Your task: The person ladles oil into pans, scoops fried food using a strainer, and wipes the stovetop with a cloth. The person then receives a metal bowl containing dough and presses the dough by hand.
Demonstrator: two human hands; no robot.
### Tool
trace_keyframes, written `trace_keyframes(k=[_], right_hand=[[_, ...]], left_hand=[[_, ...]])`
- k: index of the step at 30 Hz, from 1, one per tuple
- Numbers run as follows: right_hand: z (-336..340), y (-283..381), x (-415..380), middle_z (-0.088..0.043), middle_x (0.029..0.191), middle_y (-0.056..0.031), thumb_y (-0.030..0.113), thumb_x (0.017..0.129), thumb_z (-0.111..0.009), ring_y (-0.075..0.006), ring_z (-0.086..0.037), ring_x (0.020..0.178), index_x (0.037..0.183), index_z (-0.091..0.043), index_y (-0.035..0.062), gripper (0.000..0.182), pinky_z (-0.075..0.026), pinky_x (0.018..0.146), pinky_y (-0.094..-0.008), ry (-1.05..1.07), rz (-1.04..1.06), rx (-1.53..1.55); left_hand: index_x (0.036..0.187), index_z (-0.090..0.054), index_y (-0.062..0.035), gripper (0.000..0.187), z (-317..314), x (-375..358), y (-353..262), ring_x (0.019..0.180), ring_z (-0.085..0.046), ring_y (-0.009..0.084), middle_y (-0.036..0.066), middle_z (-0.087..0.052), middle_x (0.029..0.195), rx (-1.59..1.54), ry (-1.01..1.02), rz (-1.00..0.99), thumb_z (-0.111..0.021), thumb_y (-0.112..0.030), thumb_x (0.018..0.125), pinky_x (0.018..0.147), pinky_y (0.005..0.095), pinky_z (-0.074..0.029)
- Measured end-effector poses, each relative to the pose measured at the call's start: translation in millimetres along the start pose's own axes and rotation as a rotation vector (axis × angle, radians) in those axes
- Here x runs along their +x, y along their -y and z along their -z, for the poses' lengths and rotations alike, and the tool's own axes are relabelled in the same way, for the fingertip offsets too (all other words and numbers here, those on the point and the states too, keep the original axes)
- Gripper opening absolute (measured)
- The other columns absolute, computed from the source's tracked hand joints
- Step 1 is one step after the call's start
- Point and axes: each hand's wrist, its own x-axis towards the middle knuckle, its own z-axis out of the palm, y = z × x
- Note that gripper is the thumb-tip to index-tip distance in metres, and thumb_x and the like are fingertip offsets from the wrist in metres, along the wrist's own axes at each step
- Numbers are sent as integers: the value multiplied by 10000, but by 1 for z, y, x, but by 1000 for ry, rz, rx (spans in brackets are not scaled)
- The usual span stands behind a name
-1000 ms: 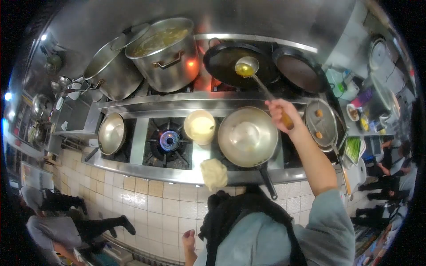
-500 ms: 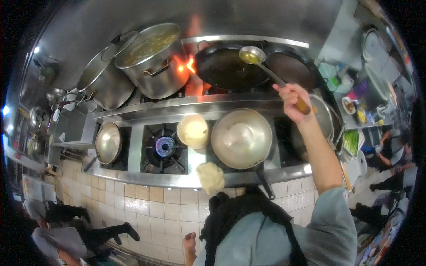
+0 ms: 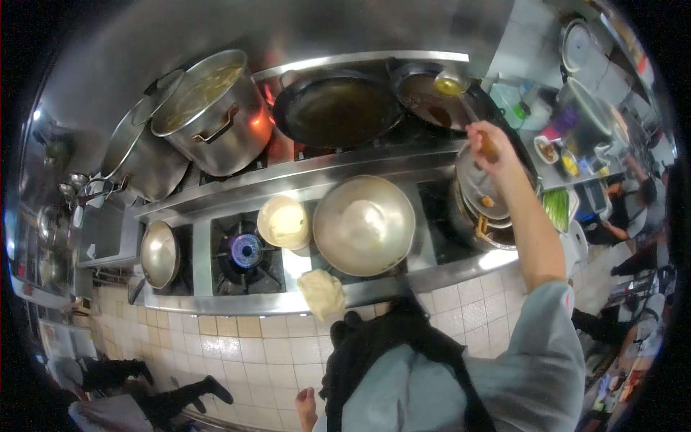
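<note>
My right hand [image 3: 494, 149] is wrapped round the handle of a ladle [image 3: 451, 84] at the back right. Yellow liquid, looking like oil, lies in the ladle's bowl. The bowl hangs over the right edge of a dark pan [image 3: 425, 104], which has a darker patch of liquid in it. To its left stands a larger dark pan [image 3: 335, 111] with oily liquid. Low in the view, my left hand [image 3: 306, 405] hangs beside my apron, fingers curled, with nothing seen in it.
A steel wok [image 3: 363, 227] stands on the front stove beside a tub [image 3: 284, 223] of pale contents. A cloth [image 3: 322, 294] hangs over the front edge. One burner [image 3: 246, 250] is lit blue. Tall pots [image 3: 209, 108] stand back left, with flame alongside. People [image 3: 173, 403] are at both sides.
My right hand has carried the ladle right, from over the gap between the dark pans to the right-hand pan. The whole view has shifted, and the flame by the pot looks smaller.
</note>
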Motion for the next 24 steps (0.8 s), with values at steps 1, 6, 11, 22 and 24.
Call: trace_keyframes(k=[1,6,11,22,24], right_hand=[[6,1,2,-514,588,-3,102,828,-617,-101,-498,473,818,-550,30,99,-430,429,-249,-40,42,-119],[28,8,-4,-523,607,-25,93,824,-600,-124,-495,470,801,-521,48,94,-430,429,-279,-183,156,-447],[28,13,-20,-522,634,-35,74,809,-570,-117,-479,474,800,-508,42,70,-399,427,-257,-182,313,-644],[-28,-13,-49,-533,702,-13,121,827,-594,-74,-454,476,1026,-547,31,223,-360,394,-230,52,175,-492],[-31,-31,-38,-536,710,-11,109,827,-597,-67,-456,479,1102,-541,26,292,-350,385,-231,125,135,-473]], left_hand=[[939,-665,81,291,0,-4,-6,742,-597,152,99,-683,827,10,20,80,-707,-196,857,678,294,-488],[1122,-621,-54,335,-2,-1,37,873,-606,223,94,-679,955,-11,-14,79,-575,-301,901,746,341,-487],[1262,-583,-128,412,-2,4,25,1021,-624,304,116,-673,1105,61,66,76,-490,-354,930,861,391,-491],[1014,-642,65,359,-16,-10,-18,758,-567,128,87,-658,857,-299,-13,-11,-708,-259,874,679,272,-470],[1022,-641,62,353,-18,0,-8,773,-572,136,89,-660,870,-281,-39,12,-712,-248,869,694,280,-471]])
